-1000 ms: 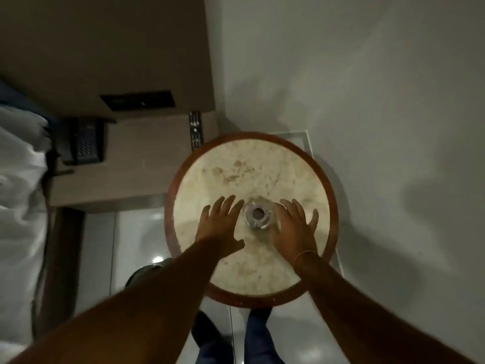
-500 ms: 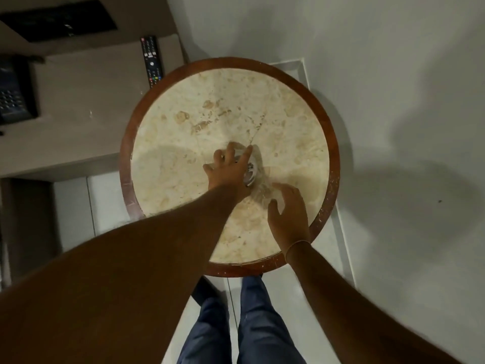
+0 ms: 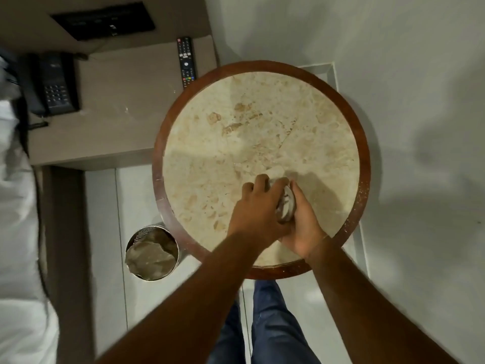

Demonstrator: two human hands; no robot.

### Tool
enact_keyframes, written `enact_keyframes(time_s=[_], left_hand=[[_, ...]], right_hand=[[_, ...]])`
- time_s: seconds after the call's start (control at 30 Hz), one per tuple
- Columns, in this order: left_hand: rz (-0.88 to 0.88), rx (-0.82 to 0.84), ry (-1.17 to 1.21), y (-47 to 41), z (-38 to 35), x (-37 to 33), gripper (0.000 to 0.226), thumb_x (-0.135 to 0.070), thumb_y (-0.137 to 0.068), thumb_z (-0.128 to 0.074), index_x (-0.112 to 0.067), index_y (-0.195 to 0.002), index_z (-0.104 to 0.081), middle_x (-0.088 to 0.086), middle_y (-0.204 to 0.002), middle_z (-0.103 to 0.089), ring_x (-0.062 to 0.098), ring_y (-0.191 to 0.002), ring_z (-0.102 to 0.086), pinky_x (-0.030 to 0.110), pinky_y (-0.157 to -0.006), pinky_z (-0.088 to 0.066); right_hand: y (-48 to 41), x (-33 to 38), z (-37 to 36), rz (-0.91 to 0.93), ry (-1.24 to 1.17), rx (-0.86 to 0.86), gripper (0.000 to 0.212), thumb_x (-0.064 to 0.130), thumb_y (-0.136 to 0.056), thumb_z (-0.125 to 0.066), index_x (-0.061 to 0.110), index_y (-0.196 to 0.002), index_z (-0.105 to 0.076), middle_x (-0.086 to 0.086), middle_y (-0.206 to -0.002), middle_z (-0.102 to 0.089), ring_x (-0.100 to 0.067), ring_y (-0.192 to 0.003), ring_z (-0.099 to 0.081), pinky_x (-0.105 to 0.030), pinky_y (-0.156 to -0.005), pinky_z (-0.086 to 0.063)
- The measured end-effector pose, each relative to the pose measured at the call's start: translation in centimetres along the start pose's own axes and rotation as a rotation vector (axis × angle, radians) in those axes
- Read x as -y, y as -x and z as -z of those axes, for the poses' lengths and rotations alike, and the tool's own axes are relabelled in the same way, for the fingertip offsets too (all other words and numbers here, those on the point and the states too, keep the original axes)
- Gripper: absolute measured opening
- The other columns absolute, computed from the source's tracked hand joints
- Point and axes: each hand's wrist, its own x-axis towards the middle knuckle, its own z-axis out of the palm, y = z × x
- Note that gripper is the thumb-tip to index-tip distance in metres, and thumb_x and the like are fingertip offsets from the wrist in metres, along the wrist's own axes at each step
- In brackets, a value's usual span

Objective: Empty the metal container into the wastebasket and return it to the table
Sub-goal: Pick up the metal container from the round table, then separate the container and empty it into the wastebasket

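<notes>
A small round metal container [image 3: 286, 206] is held tilted over the near part of the round marble table [image 3: 259, 143]. My left hand [image 3: 256, 210] wraps it from the left and my right hand [image 3: 304, 222] cups it from the right and below. Only a sliver of the container shows between my fingers. A shiny metal wastebasket [image 3: 151, 252] with a crumpled liner stands on the floor to the left of the table, below its edge.
A wooden bedside unit [image 3: 118, 101] at the left carries a black telephone [image 3: 53, 86] and a remote control [image 3: 186, 60]. White bedding [image 3: 15, 206] fills the far left. A grey wall [image 3: 406, 101] runs on the right. My legs [image 3: 265, 324] stand below the table.
Both hands have closed around the container and drawn it toward the table's near edge, tilting it. The view has shifted, and the wastebasket now shows.
</notes>
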Motion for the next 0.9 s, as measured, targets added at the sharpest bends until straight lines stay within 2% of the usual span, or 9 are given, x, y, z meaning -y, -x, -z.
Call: enact_keyframes(time_s=[0.13,0.2,0.33,0.43,0.53,0.6,0.7,0.8,0.9], left_hand=[[0.019,-0.058,0.057,3.5,1.5,1.2,0.097,-0.039,-0.078,-0.087,-0.036,-0.156,-0.03,0.003,-0.161,-0.035,0.031,-0.144,-0.037,0.047,-0.111,-0.049],[0.031,-0.052,0.103,4.9,2.2,2.3,0.097,-0.041,-0.08,-0.087,-0.039,-0.158,-0.028,0.002,-0.165,-0.031,0.032,-0.148,-0.034,0.048,-0.115,-0.047],[0.073,-0.085,0.196,8.7,3.1,4.9,0.1,-0.046,-0.081,-0.086,-0.044,-0.159,-0.024,-0.001,-0.17,-0.024,0.029,-0.153,-0.031,0.045,-0.12,-0.041],[0.132,-0.205,0.265,12.7,3.3,7.8,0.1,-0.053,-0.078,-0.086,-0.049,-0.157,-0.025,-0.005,-0.171,-0.025,0.023,-0.153,-0.032,0.04,-0.118,-0.043],[0.228,-0.341,0.332,16.8,3.3,11.1,0.1,-0.064,-0.072,-0.082,-0.067,-0.151,-0.021,-0.013,-0.167,-0.025,0.01,-0.145,-0.033,0.022,-0.106,-0.039],[0.324,-0.442,0.351,20.2,2.8,14.2,0.101,-0.065,-0.072,-0.082,-0.073,-0.147,-0.015,-0.014,-0.165,-0.028,0.006,-0.141,-0.033,0.018,-0.101,-0.038],[0.565,-0.477,0.403,24.6,0.5,18.5,0.101,-0.051,-0.073,-0.09,-0.059,-0.152,-0.028,-0.003,-0.166,-0.034,0.023,-0.145,-0.044,0.042,-0.108,-0.054],[0.754,-0.477,0.461,28.5,-2.4,23.0,0.099,-0.047,-0.072,-0.093,-0.048,-0.153,-0.035,-0.001,-0.16,-0.04,0.029,-0.141,-0.047,0.048,-0.107,-0.056],[0.84,-0.489,0.497,31.1,-5.2,26.4,0.102,-0.047,-0.073,-0.093,-0.041,-0.158,-0.036,0.0,-0.157,-0.044,0.028,-0.139,-0.047,0.043,-0.11,-0.052]], right_hand=[[-0.3,-1.3,-1.4,-0.096,-0.04,0.075,0.062,0.063,-0.101,-0.061,0.016,-0.138,-0.075,-0.015,-0.139,-0.076,-0.03,-0.125,-0.076,-0.041,-0.091,-0.067],[-0.5,-2.1,-2.1,-0.129,0.021,0.132,0.063,0.065,-0.094,-0.066,0.016,-0.131,-0.08,-0.014,-0.137,-0.078,-0.029,-0.125,-0.076,-0.042,-0.091,-0.066],[-0.9,-4.1,-4.1,-0.23,0.183,0.189,0.074,0.07,-0.079,-0.082,0.017,-0.132,-0.079,-0.015,-0.137,-0.077,-0.03,-0.124,-0.076,-0.047,-0.099,-0.063],[-1.4,-6.7,-6.4,-0.298,0.314,0.187,0.079,0.075,-0.086,-0.073,0.017,-0.14,-0.073,-0.015,-0.145,-0.073,-0.032,-0.133,-0.07,-0.05,-0.115,-0.054],[-2.1,-9.7,-8.0,-0.322,0.397,0.157,0.078,0.075,-0.093,-0.065,0.019,-0.146,-0.068,-0.016,-0.147,-0.07,-0.036,-0.138,-0.064,-0.055,-0.122,-0.047],[-2.7,-12.4,-10.0,-0.313,0.491,0.145,0.071,0.075,-0.094,-0.06,0.019,-0.134,-0.077,-0.014,-0.13,-0.079,-0.032,-0.117,-0.074,-0.051,-0.102,-0.061],[-3.9,-16.5,-12.6,-0.255,0.708,0.148,0.077,0.083,-0.077,-0.068,0.019,-0.119,-0.079,-0.012,-0.106,-0.08,-0.029,-0.09,-0.076,-0.04,-0.073,-0.061],[-5.7,-22.4,-15.2,-0.219,0.862,0.06,0.084,0.083,-0.074,-0.069,0.018,-0.126,-0.072,-0.017,-0.113,-0.081,-0.038,-0.099,-0.079,-0.037,-0.065,-0.063],[-7.5,-27.9,-17.2,-0.09,0.991,-0.021,0.056,0.069,-0.092,-0.067,0.021,-0.121,-0.071,-0.012,-0.112,-0.077,-0.03,-0.094,-0.078,-0.035,-0.067,-0.063]])
